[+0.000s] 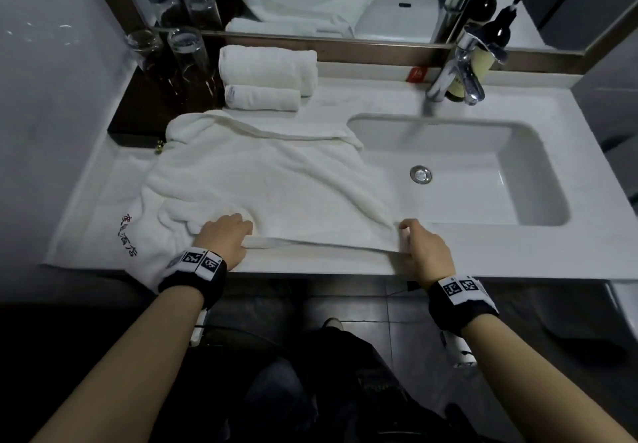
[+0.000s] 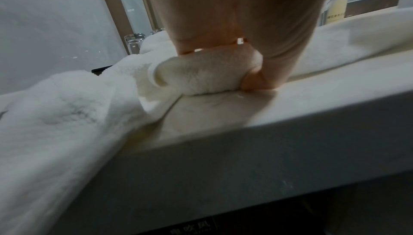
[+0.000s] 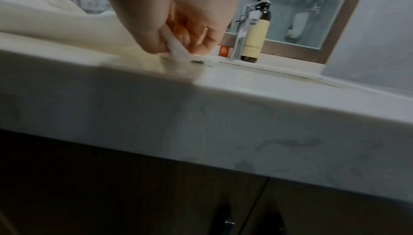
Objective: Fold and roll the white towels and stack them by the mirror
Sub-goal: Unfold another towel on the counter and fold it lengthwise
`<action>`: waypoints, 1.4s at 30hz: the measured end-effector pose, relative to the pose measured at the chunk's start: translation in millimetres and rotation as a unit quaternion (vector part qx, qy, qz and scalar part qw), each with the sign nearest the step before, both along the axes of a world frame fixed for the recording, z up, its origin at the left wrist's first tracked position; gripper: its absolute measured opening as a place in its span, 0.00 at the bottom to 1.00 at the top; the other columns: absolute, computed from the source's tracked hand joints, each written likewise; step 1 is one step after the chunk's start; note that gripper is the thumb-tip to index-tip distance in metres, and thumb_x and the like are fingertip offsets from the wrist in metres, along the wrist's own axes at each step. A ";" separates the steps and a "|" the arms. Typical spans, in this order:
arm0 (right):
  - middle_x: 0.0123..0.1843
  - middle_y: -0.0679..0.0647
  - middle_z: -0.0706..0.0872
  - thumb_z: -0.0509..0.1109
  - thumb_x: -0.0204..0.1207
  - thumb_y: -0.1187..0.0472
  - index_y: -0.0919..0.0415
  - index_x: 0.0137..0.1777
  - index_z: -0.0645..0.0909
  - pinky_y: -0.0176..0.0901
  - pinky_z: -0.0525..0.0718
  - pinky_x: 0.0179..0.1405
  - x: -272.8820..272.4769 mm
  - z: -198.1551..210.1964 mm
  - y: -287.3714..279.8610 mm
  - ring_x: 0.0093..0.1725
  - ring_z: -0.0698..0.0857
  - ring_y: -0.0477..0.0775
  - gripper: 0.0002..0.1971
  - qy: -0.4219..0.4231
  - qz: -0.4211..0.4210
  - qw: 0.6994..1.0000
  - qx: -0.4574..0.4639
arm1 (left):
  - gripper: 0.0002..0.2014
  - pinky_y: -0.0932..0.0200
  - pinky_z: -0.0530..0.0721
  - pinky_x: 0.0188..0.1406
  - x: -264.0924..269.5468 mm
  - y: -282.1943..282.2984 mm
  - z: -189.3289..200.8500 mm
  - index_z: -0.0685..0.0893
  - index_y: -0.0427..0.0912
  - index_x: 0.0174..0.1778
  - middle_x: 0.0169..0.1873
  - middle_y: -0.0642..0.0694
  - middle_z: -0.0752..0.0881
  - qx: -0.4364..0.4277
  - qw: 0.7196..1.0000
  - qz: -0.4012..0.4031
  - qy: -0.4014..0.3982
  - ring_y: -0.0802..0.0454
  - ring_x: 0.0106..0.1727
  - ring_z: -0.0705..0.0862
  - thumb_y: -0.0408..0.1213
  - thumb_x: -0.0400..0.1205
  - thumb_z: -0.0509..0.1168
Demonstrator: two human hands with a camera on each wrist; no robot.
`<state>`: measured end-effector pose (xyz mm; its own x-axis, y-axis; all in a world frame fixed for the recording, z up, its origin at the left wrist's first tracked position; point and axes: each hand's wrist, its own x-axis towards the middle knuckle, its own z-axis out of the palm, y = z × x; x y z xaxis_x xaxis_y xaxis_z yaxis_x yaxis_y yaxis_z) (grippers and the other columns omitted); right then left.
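A large white towel lies spread and wrinkled over the counter left of the sink, one corner with red lettering hanging off the front edge. My left hand grips the towel's near edge, a bunched fold caught under its fingers. My right hand pinches the same edge's right corner against the countertop. Two rolled white towels lie stacked by the mirror, the bigger one on top.
Two upturned glasses stand on a dark tray at the back left. The sink basin opens to the right, with a chrome faucet and a pump bottle behind it. A small red packet leans by the mirror frame.
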<state>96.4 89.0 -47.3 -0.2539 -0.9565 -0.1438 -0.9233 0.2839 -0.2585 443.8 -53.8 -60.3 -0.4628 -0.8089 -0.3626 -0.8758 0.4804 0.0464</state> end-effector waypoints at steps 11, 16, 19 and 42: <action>0.46 0.64 0.79 0.68 0.59 0.81 0.63 0.50 0.83 0.54 0.73 0.42 28.7 -8.8 70.7 0.47 0.78 0.67 0.21 0.098 -0.042 0.994 -0.037 | 0.11 0.52 0.69 0.46 18.6 31.4 4.7 0.80 0.45 0.51 0.51 0.45 0.78 -0.058 0.997 -0.046 -0.008 0.44 0.53 0.77 0.28 0.76 0.61; 0.54 0.62 0.80 0.67 0.61 0.77 0.61 0.53 0.83 0.56 0.69 0.55 48.6 -9.7 73.6 0.56 0.76 0.66 0.20 0.084 -0.128 0.988 -0.033 | 0.09 0.52 0.71 0.47 22.6 37.6 14.1 0.78 0.48 0.50 0.49 0.48 0.80 -0.047 0.996 -0.064 0.051 0.46 0.51 0.79 0.44 0.76 0.61; 0.55 0.64 0.79 0.67 0.63 0.77 0.62 0.53 0.84 0.56 0.70 0.57 54.9 3.7 56.4 0.57 0.76 0.67 0.19 0.044 -0.154 0.984 -0.072 | 0.10 0.51 0.72 0.50 18.5 33.7 22.9 0.79 0.49 0.50 0.48 0.50 0.82 -0.049 0.994 -0.055 0.083 0.46 0.51 0.81 0.47 0.78 0.58; 0.74 0.57 0.69 0.57 0.79 0.65 0.65 0.62 0.77 0.56 0.78 0.62 24.8 15.5 -193.8 0.71 0.68 0.60 0.14 -0.013 0.084 0.992 0.097 | 0.09 0.48 0.81 0.45 -30.6 -126.3 78.1 0.80 0.41 0.54 0.67 0.42 0.68 -0.105 0.982 0.155 -0.003 0.41 0.52 0.80 0.30 0.80 0.62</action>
<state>121.2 -104.8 -31.8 -0.0875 -0.9386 -0.3338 -0.9552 0.1741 -0.2391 413.2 -180.1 17.8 -0.1811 -0.9680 -0.1740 -0.9815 0.1891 -0.0309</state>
